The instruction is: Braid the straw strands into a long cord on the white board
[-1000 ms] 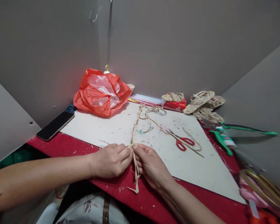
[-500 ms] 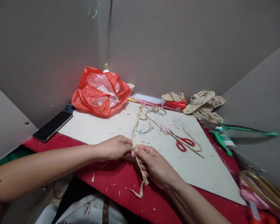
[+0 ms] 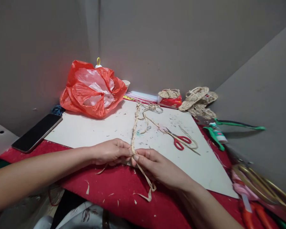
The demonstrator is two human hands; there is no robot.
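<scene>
A pale straw braid [image 3: 134, 127] runs from the far part of the white board [image 3: 105, 130] toward me, its near end between my hands. My left hand [image 3: 112, 152] pinches that end from the left. From the right, my right hand [image 3: 154, 163] grips the same spot, thumb on top. Loose flat straw strands [image 3: 146, 178] hang below my right hand over the red cloth. Red-handled scissors [image 3: 178, 140] lie part-open on the board to the right, across a thin straw strand.
An orange-red plastic bag [image 3: 92, 92] sits at the back left, a phone [image 3: 37, 133] beside it. Woven straw sandals [image 3: 197, 100] lie back right, near a red packet [image 3: 169, 101]. Green-handled pliers [image 3: 240, 124], a small bottle [image 3: 218, 133] and gold-handled shears [image 3: 257, 183] line the right edge. Grey walls enclose the table.
The view has shifted, so the bag, scissors and sandals appear farther left. Both hands stay together on the braid's near end, with slightly changed fingers. A strand end now shows below my left hand.
</scene>
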